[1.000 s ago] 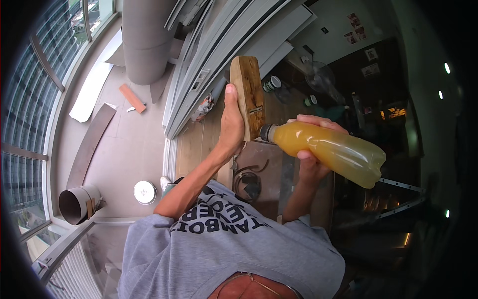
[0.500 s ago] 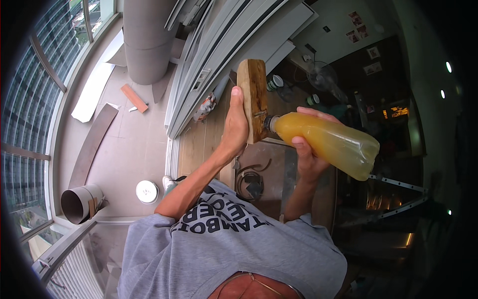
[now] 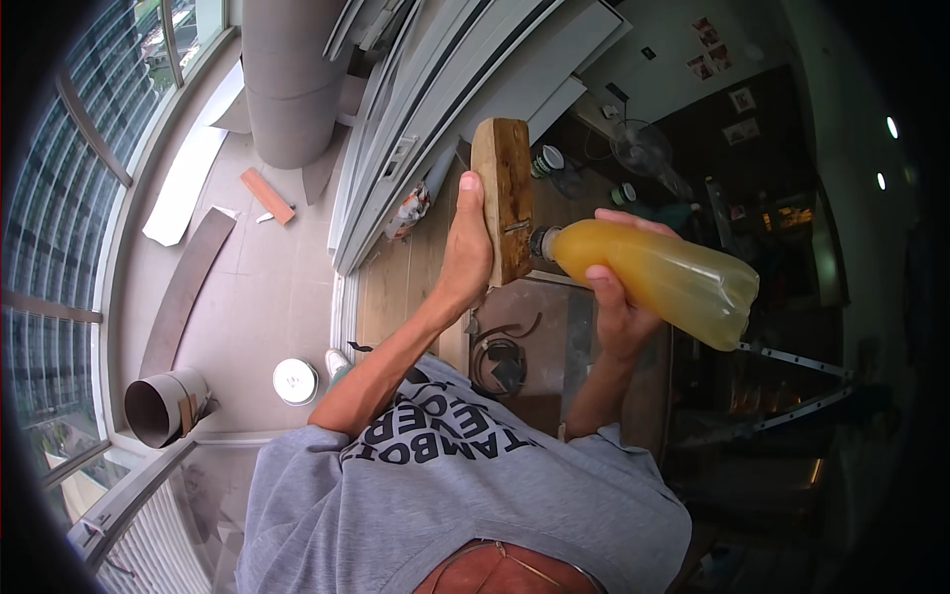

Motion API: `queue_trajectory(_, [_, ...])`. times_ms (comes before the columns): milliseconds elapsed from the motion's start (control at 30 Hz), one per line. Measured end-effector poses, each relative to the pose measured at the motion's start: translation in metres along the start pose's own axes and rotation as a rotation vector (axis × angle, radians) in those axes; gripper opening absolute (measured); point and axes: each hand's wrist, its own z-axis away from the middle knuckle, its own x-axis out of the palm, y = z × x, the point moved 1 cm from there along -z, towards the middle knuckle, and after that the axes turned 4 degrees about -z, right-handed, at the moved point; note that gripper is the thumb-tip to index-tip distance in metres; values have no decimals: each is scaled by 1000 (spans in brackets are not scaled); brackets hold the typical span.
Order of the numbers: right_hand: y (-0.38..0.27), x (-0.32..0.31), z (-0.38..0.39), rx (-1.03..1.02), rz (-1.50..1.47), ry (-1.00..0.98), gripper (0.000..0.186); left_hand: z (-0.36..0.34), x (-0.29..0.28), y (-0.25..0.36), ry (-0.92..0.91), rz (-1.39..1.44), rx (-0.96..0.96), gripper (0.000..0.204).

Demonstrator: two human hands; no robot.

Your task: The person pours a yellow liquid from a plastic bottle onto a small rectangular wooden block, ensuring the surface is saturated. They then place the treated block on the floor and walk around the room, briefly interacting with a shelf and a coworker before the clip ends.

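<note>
My left hand is closed round a wooden hand plane, thumb along its left side and the other fingers hidden behind. The plane stands upright in view, its brown-stained face with a narrow slit turned to the right. A bit of dark metal shows past its left edge above my thumb. My right hand grips a clear plastic bottle of cloudy yellow liquid. The bottle lies nearly level, its dark-capped neck pointing left, close to the plane's stained face near the slit.
Long white panels lean beyond my hands, by a thick round column. On the floor at left lie a reddish strip, a curved brown strip, a tube and a white round lid. A stepladder stands right.
My right hand and the bottle have shifted slightly to the right, widening the space between the cap and the plane. The left hand and the plane are almost still.
</note>
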Motion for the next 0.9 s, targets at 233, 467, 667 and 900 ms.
queue_trajectory(233, [-6,9,5,-35,-26,-157,38,-4,0,3,69,23,0,68])
queue_trajectory(467, [8,-9,-2,-89,-55,-199,54,-10,-14,10,-48,129,-173,67])
queue_trajectory(667, [18,-7,-11,-62,-140,41,53,-9,-7,8,-111,108,-236,68])
queue_trajectory(900, [17,0,-17,-42,-188,47,40,-8,-7,6,-162,115,-253,67])
